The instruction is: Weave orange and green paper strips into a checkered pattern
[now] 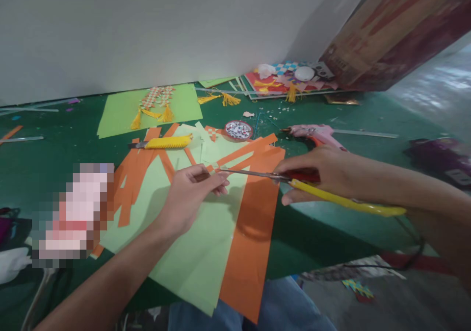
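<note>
My right hand (309, 171) grips a pair of scissors (253, 173), with its yellow handle running back along the wrist. The narrow blades reach left to the fingertips of my left hand (195, 193). Those fingers are pinched on a small orange and pale woven paper piece (213, 167), mostly hidden by them. Beneath both hands lie light green paper sheets (191, 267) and a wide orange paper sheet (253, 233). Cut orange paper strips (138, 184) spread to the left, and a yellow utility knife (165, 141) rests across them.
Beyond the sheets stand a round dish of small beads (238, 130) and a pink glue gun (316, 134). A woven ornament with yellow tassels (158, 100) lies on green paper (117, 110). A cardboard box (390, 32) stands back right; a blurred-out object (77, 213) is at left.
</note>
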`<state>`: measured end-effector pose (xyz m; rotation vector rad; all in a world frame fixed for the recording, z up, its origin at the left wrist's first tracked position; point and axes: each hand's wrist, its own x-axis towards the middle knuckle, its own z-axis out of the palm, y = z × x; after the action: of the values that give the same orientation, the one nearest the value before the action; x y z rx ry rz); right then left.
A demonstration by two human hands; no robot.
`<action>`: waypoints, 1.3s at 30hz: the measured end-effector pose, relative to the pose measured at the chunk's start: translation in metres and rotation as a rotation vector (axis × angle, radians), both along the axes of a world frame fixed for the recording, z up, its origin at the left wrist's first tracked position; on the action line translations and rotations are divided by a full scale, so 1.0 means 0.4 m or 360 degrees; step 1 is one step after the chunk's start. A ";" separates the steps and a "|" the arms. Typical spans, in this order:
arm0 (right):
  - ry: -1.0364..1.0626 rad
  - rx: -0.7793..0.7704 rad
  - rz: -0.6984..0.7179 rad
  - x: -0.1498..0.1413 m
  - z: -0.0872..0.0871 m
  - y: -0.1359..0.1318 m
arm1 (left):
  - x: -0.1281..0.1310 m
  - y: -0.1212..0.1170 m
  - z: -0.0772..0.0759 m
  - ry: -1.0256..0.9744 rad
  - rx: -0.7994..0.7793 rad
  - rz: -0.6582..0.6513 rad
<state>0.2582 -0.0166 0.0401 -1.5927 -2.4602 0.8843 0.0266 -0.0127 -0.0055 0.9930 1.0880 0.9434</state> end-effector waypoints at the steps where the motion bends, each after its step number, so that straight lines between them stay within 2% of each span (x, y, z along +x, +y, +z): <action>1: -0.0001 0.0004 0.0006 0.000 0.000 0.000 | 0.000 0.000 -0.001 0.0001 0.0004 0.0000; 14: -0.0141 -0.0005 0.0057 -0.001 -0.006 0.003 | 0.002 0.000 -0.001 -0.0005 -0.0021 0.0011; 28: -0.0127 -0.0029 0.0085 0.008 -0.017 0.005 | 0.002 0.002 -0.003 -0.0080 -0.0034 -0.0005; 39: -0.0016 0.0119 0.0155 0.019 -0.034 0.009 | -0.002 0.003 -0.001 -0.0184 -0.0052 -0.0014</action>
<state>0.2659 -0.0129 0.0267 -1.4686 -2.5647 0.7880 0.0258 -0.0117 -0.0061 0.9048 0.9988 0.9613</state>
